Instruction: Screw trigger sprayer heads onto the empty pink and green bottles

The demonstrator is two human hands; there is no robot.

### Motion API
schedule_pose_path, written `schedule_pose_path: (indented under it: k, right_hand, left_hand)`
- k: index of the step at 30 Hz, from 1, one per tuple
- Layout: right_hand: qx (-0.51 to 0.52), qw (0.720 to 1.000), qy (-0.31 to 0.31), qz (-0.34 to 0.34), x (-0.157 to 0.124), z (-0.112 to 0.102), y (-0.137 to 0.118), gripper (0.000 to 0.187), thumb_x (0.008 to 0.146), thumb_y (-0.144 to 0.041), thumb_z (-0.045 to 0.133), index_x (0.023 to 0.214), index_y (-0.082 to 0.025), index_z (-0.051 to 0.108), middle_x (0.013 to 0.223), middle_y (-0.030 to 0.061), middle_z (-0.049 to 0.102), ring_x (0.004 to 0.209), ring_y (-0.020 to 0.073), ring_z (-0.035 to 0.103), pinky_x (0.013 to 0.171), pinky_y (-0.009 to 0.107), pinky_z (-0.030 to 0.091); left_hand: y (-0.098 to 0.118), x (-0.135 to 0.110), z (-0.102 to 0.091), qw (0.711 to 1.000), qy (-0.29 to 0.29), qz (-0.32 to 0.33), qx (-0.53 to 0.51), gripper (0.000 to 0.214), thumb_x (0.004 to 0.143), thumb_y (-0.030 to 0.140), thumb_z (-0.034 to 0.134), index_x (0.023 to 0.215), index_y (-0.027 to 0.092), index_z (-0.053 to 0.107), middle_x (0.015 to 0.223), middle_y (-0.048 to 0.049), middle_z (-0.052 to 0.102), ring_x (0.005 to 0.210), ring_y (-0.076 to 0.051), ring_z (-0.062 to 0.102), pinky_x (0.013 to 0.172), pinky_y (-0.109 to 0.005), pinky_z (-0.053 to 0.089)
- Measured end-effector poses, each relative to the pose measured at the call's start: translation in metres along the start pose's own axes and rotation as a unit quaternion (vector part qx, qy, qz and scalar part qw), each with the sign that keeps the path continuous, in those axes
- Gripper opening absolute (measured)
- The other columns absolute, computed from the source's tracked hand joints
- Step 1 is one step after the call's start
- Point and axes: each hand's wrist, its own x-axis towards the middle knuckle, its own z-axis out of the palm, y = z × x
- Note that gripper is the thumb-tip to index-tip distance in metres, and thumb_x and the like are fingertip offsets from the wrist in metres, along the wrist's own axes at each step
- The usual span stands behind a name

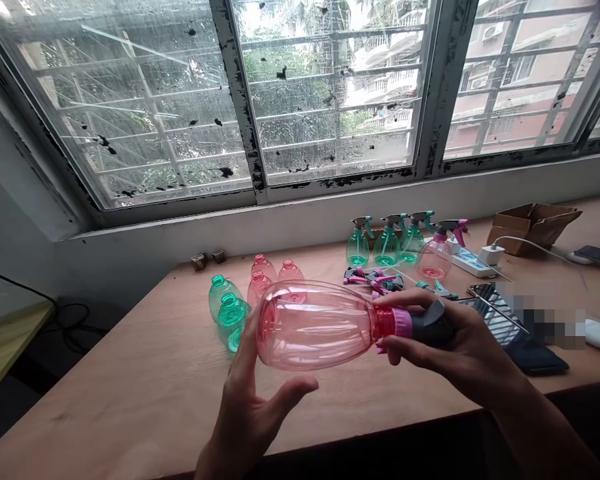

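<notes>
A clear pink spray bottle (320, 327) lies sideways in the air above the table, its base to the left. My right hand (460, 353) is closed around the dark grey spray head (430, 329) and its pink collar (403, 323), with fingertips near the bottle's neck. At the base end, my left hand (253, 400) is open, thumb stretched out below the bottle and apart from it. Its other fingers reach up along the base and are partly hidden behind it; whether they press on it I cannot tell.
Behind the bottle stand open green bottles (223, 297) and pink bottles (261, 267). Farther right are green spray bottles (387, 247), a pink one (434, 257), loose spray heads (375, 279), a power strip (473, 262), a cardboard box (525, 230) and a phone (535, 357).
</notes>
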Motion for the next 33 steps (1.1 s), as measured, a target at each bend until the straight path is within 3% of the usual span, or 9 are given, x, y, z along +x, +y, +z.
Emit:
schedule_pose_path:
  k: [3,6,8,11,16,21,27,33]
  right_hand:
    - [0.0,1.0,0.006,-0.003,0.0,0.002,0.002,0.032,0.081,-0.021,0.089,0.111,-0.023,0.078,0.068,-0.0012,0.073,0.059,0.0171,0.07,0.055,0.026,0.061]
    - [-0.004,1.0,-0.016,-0.004,0.001,-0.001,0.003,0.028,0.085,-0.023,0.087,0.111,-0.023,0.077,0.067,-0.0006,0.075,0.058,0.0174,0.071,0.057,0.027,0.061]
    - [0.003,1.0,-0.019,0.002,0.002,-0.003,0.003,0.026,0.087,-0.026,0.085,0.112,-0.022,0.076,0.065,-0.0002,0.075,0.057,0.0179,0.071,0.057,0.027,0.061]
    - [0.002,1.0,-0.021,0.007,0.001,-0.003,0.003,0.028,0.086,-0.026,0.086,0.111,-0.022,0.076,0.066,0.0001,0.076,0.058,0.0186,0.071,0.056,0.028,0.061]
    - [0.006,1.0,0.001,0.005,-0.001,0.001,0.003,0.03,0.083,-0.023,0.088,0.111,-0.023,0.077,0.066,-0.001,0.074,0.059,0.0168,0.069,0.056,0.026,0.059]
    - [0.049,0.998,-0.024,0.014,0.002,-0.004,0.005,0.025,0.088,-0.026,0.085,0.112,-0.024,0.076,0.064,-0.0015,0.076,0.058,0.0163,0.071,0.06,0.025,0.059]
    - [0.022,0.999,-0.021,0.016,0.001,-0.007,0.005,0.028,0.087,-0.025,0.086,0.113,-0.024,0.076,0.065,-0.0012,0.076,0.06,0.0178,0.071,0.058,0.026,0.058]
    - [0.044,0.998,-0.037,0.013,0.002,-0.007,0.005,0.025,0.09,-0.027,0.084,0.113,-0.025,0.076,0.064,-0.0016,0.077,0.061,0.0159,0.072,0.063,0.024,0.058]
  left_hand:
    - [0.0,0.001,0.002,1.0,0.03,-0.006,0.0,0.078,0.085,0.047,0.082,0.154,0.029,0.05,0.157,-0.0091,0.056,0.15,-0.039,0.044,0.125,-0.056,0.035]
    - [-0.002,0.0,0.0,0.999,0.042,0.023,0.021,0.075,0.087,0.039,0.083,0.153,0.036,0.05,0.159,-0.0041,0.054,0.151,-0.036,0.044,0.125,-0.052,0.037]
    - [-0.005,-0.001,-0.005,0.998,0.027,0.042,0.025,0.081,0.085,0.034,0.085,0.156,0.041,0.045,0.162,-0.0014,0.051,0.153,-0.034,0.041,0.126,-0.051,0.034]
    - [-0.009,0.0,-0.012,0.999,-0.026,0.041,-0.009,0.091,0.082,0.043,0.087,0.159,0.041,0.039,0.165,-0.0031,0.047,0.155,-0.036,0.036,0.127,-0.054,0.029]
    - [-0.009,0.002,-0.015,0.998,-0.023,0.063,0.012,0.079,0.088,0.044,0.081,0.157,0.039,0.044,0.165,-0.0037,0.047,0.155,-0.038,0.033,0.128,-0.059,0.022]
    - [-0.01,-0.006,-0.011,0.997,0.021,0.04,0.066,0.085,0.088,0.031,0.083,0.158,0.045,0.038,0.162,-0.0001,0.051,0.155,-0.034,0.035,0.127,-0.052,0.03]
    - [-0.006,-0.002,-0.012,0.997,-0.056,0.049,0.02,0.091,0.087,0.035,0.084,0.162,0.04,0.033,0.165,-0.0051,0.045,0.154,-0.035,0.039,0.126,-0.051,0.033]
    - [-0.002,0.002,-0.014,0.997,-0.029,0.065,0.006,0.087,0.086,0.029,0.085,0.159,0.04,0.038,0.163,-0.0025,0.049,0.152,-0.031,0.043,0.124,-0.045,0.037]
